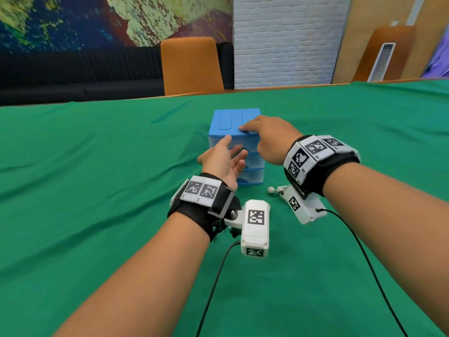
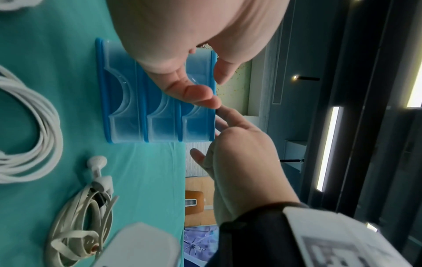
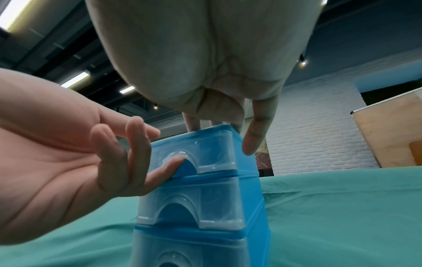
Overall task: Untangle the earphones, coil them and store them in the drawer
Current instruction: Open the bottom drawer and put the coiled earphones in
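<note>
Our right hand (image 1: 269, 137) flat, fingers pressing drawer unit (image 1: 234, 122) top at centre frame; left hand (image 1: 222, 161) spread, fingertip at top drawer (image 3: 200, 155) notch. Only left wrist view shows coiled earphones (image 2: 84, 213), lower left.

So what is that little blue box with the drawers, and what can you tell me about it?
The drawer unit is a small blue plastic cabinet standing upright on the green tablecloth. It holds three stacked drawers with frosted, see-through fronts, each with an arched finger recess; all look pushed in. Its flat blue top carries a shallow moulded groove. The right hand rests its fingertips on the top, as if steadying it. The left hand reaches palm-up to the top drawer, one fingertip in its recess.
</note>
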`<state>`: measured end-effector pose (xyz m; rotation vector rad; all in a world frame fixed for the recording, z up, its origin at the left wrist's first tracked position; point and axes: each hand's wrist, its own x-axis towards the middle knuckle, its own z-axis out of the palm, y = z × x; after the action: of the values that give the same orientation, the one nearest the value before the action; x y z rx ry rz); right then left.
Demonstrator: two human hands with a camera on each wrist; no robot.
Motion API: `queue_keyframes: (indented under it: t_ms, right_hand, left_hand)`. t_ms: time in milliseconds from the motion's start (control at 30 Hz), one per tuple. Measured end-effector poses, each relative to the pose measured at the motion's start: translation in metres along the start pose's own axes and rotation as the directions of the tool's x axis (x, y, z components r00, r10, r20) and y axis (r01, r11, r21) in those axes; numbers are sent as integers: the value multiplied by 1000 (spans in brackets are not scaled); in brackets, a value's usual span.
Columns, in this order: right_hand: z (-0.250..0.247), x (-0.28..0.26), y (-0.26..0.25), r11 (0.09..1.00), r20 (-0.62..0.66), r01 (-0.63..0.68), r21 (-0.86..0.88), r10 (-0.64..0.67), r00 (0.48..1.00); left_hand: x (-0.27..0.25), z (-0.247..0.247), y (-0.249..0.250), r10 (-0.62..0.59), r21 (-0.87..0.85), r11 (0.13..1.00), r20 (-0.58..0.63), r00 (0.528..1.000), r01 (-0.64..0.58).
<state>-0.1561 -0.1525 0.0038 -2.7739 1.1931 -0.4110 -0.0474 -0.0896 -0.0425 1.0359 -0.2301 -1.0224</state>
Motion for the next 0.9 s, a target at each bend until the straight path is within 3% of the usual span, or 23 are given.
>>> queue_keyframes:
  t_ms: [267, 533, 900]
  right_hand:
    - [2, 3, 1, 1000, -14, -24, -15, 23, 1000]
    - [-3, 2, 0, 998, 9, -14, -54, 14, 1000]
    - [-12, 2, 1, 1000, 17, -22, -6, 22, 1000]
  left_hand:
    - [8, 10, -5, 49, 73, 997, -183, 982, -36]
    - [-23, -19, -5, 7, 166, 986, -52, 999, 2]
    - [-58, -38, 0, -39, 327, 944, -14, 999, 42]
